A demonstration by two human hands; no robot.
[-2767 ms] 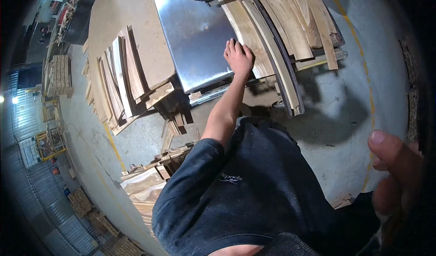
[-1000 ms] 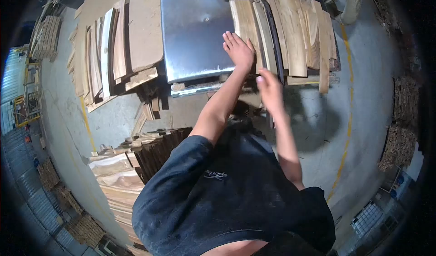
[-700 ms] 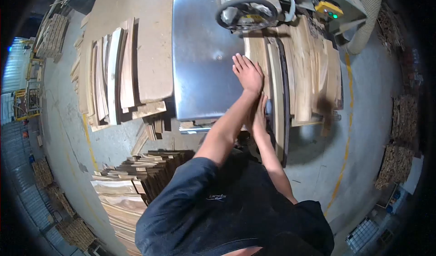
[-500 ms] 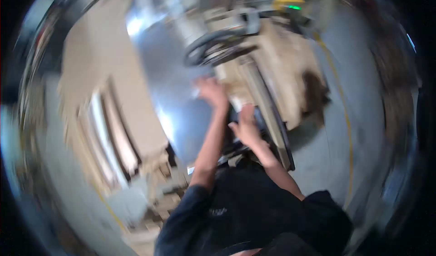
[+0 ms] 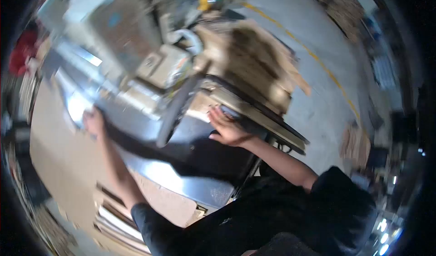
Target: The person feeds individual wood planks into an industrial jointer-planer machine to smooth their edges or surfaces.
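Observation:
My left hand (image 5: pixel 94 122) is stretched far out to the left, at the edge of the shiny metal machine table (image 5: pixel 200 142). Blur hides its fingers, and I cannot make out anything in them. My right hand (image 5: pixel 229 131) lies with its fingers extended and thumb apart, beside the long fence-like rail (image 5: pixel 263 119) on the table's right side. Just beyond its fingertips shows a pale wooden piece (image 5: pixel 200 105). Between the two hands, a dark curved bar (image 5: pixel 177 113) rises over the table.
Behind the table stands the machine's large grey housing (image 5: pixel 122 26). A brown panel (image 5: pixel 59 142) adjoins the table at left, with curved strips (image 5: pixel 118 222) lying on it. Wooden boards (image 5: pixel 254 60) lie beyond the rail. A yellow line (image 5: pixel 318 60) crosses the floor.
The view has swung round. My left hand has moved away from my right, out to the left edge of the metal table. My right hand stays near the rail.

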